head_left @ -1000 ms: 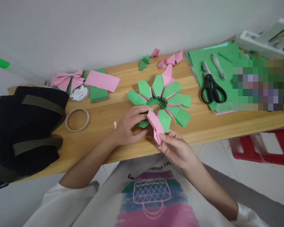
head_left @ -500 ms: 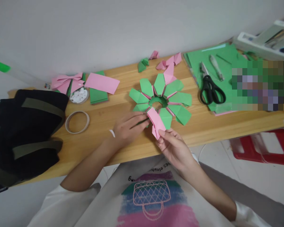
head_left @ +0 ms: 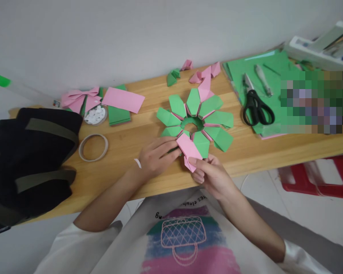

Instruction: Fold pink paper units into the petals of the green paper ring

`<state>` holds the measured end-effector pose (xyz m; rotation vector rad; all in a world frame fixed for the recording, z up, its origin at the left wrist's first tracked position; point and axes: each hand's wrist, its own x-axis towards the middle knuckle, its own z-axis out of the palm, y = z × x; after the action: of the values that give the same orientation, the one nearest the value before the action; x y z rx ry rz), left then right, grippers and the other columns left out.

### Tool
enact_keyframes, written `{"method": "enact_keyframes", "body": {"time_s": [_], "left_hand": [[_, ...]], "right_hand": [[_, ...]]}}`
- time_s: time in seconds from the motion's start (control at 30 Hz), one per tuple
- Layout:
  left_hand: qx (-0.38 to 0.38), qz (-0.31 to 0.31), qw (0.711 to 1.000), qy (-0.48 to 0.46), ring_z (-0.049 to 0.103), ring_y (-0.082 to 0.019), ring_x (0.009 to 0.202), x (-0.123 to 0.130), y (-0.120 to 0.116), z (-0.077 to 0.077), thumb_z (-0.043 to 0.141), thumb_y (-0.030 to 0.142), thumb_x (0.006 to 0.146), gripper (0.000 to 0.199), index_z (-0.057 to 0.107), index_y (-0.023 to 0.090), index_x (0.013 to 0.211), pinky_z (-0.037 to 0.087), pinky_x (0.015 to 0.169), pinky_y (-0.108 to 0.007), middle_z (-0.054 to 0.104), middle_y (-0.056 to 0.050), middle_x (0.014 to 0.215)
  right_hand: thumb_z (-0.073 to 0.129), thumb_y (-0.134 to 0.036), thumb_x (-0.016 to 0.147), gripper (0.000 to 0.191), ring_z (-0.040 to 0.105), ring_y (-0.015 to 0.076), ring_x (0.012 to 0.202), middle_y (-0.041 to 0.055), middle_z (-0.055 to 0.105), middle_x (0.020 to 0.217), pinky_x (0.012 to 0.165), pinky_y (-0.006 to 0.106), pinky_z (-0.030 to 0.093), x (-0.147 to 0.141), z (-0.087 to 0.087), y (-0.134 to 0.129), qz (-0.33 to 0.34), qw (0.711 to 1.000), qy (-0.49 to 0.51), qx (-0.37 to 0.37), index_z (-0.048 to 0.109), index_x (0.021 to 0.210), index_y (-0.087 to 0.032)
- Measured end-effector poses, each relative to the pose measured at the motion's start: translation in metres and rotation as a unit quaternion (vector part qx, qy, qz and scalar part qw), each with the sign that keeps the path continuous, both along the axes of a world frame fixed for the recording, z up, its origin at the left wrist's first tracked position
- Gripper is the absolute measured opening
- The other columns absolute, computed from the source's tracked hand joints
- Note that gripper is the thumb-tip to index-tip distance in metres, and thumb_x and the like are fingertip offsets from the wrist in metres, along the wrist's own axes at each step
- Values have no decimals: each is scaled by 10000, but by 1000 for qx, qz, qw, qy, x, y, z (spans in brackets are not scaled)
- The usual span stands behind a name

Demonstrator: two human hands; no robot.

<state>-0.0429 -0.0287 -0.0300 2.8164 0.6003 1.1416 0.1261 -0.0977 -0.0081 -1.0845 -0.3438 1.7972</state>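
A ring-shaped paper wreath [head_left: 193, 102] of folded green petals with pink edges lies on the table around an open centre. At its near left side, my left hand [head_left: 157, 154] grips the wreath's edge, the fingertips partly hidden by paper. My right hand [head_left: 214, 175] pinches a folded pink paper piece [head_left: 189, 147] between thumb and fingers. The pink piece's upper end overlaps the wreath's near petals beside my left fingertips; whether it is tucked in I cannot tell. Another pink folded piece [head_left: 205, 89] touches the wreath's far side.
Scissors [head_left: 257, 108] and a pen-like tool [head_left: 263, 80] rest on green sheets [head_left: 237, 74] to the right. On the left are a tape roll [head_left: 93, 147], a pink bow [head_left: 81, 99], pink paper [head_left: 124, 99] and a black bag [head_left: 45, 148]. Small folded pieces [head_left: 173, 77] lie behind the wreath.
My right hand and the pink piece have shifted slightly down and to the right, and the piece lies a little flatter. My left hand stays at the wreath, almost unmoved.
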Motion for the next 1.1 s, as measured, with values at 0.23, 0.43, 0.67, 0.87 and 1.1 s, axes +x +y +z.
{"method": "enact_keyframes", "body": {"time_s": [0.23,0.43,0.67,0.87,1.1], "left_hand": [[-10,-17,1000,-10,667,-213,987,-1,-1,1,639,34,828,145,652,99,957,596,844,-349,715,-131,983],[-20,-12,1000,-7,659,-200,1030,-1,-1,-1,606,64,865,146,641,116,997,595,876,-350,712,-120,1019],[-16,-8,1000,3,658,-195,1037,-1,-1,0,570,89,894,129,632,125,1002,598,864,-344,714,-109,1017],[-12,-2,1000,10,672,-208,1015,0,0,4,605,75,861,150,628,145,991,601,864,-355,721,-99,990],[-25,1,999,24,665,-195,1028,-2,1,5,571,84,865,137,619,160,968,592,867,-347,714,-87,992]], "right_hand": [[828,-388,582,396,312,20,309,-79,437,360,337,184,188,0,1,1,29,999,-44,9,507,494,-174],[818,-385,601,386,330,23,303,-75,456,360,342,188,201,-3,0,1,2,998,-61,31,507,502,-177],[804,-404,616,408,325,29,309,-70,446,358,360,206,189,-3,-3,-2,-9,995,-91,43,480,496,-187],[806,-422,611,396,320,31,331,-72,454,381,364,208,220,0,-6,-4,7,992,-113,45,502,522,-185],[794,-465,649,371,402,46,338,-60,555,473,356,194,267,12,-9,-8,11,994,-106,34,556,679,-182]]}}
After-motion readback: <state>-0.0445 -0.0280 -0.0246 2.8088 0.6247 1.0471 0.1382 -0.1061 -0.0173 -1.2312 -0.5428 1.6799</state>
